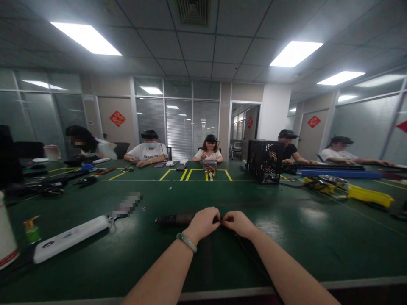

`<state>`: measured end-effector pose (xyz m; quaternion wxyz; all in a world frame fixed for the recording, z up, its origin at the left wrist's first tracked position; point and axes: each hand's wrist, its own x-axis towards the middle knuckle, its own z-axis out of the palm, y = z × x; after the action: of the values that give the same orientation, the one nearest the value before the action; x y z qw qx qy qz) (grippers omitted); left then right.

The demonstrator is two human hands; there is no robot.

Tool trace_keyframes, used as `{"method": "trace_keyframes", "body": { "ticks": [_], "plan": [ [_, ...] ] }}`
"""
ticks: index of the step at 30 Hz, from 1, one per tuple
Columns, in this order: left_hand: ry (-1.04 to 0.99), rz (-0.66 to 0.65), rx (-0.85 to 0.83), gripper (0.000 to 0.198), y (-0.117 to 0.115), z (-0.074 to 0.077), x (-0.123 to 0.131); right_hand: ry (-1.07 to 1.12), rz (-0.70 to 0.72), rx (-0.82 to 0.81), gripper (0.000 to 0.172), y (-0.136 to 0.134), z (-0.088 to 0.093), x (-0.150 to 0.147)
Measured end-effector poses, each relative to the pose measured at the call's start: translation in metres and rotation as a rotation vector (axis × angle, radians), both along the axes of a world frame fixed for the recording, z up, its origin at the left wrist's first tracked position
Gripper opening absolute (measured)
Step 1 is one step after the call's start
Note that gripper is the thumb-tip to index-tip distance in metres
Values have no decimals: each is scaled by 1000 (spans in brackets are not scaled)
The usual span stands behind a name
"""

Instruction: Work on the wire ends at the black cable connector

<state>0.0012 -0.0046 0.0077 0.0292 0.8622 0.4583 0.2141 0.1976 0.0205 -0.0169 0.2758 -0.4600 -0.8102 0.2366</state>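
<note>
We see our left hand (203, 222) and our right hand (239, 223) meet knuckle to knuckle over the middle of the green table (295, 237), a little way in from its near edge. Both hands are closed, fingers curled down and tips pinched towards each other. The left hand closes over the right end of a dark cylinder (174, 219), which lies flat on the table and points away to the left. A small dark bit shows in the gap where the two hands touch. The right hand pinches at that same spot, but we cannot tell what sits between its fingertips. A pale green bead bracelet (187, 242) circles our left wrist. Well to the left lies a white power strip (70, 238), angled across the table, and near its far end stands a small pump bottle (32, 229) with a green body. Farther back, right of centre, a black computer case (265, 161) stands upright. A yellow tray (369, 195) lies beyond it towards the right edge. Several people (146, 151) sit along the far side and both ends of the table, their hands apart from ours.
</note>
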Motion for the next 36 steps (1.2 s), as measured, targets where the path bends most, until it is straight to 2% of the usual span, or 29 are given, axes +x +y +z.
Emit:
{"method": "trace_keyframes", "body": {
  "ticks": [5,10,15,30,33,36],
  "plan": [
    [14,-47,22,9,0,1,0,1,-5,-4,18,-2,3,0],
    [-11,-20,9,16,-1,1,0,10,-1,-26,17,-3,3,-1],
    [-44,-74,41,6,0,-1,-1,2,-6,-21,17,-4,5,-2],
    [-29,-34,19,18,-1,1,-1,-2,-4,-14,17,-2,3,-1],
    [-28,-60,24,11,1,-1,-1,-1,0,-12,17,-1,2,-1],
    [-46,-94,37,16,2,-3,-2,-9,-3,-14,17,-1,3,-1]
  ]
}}
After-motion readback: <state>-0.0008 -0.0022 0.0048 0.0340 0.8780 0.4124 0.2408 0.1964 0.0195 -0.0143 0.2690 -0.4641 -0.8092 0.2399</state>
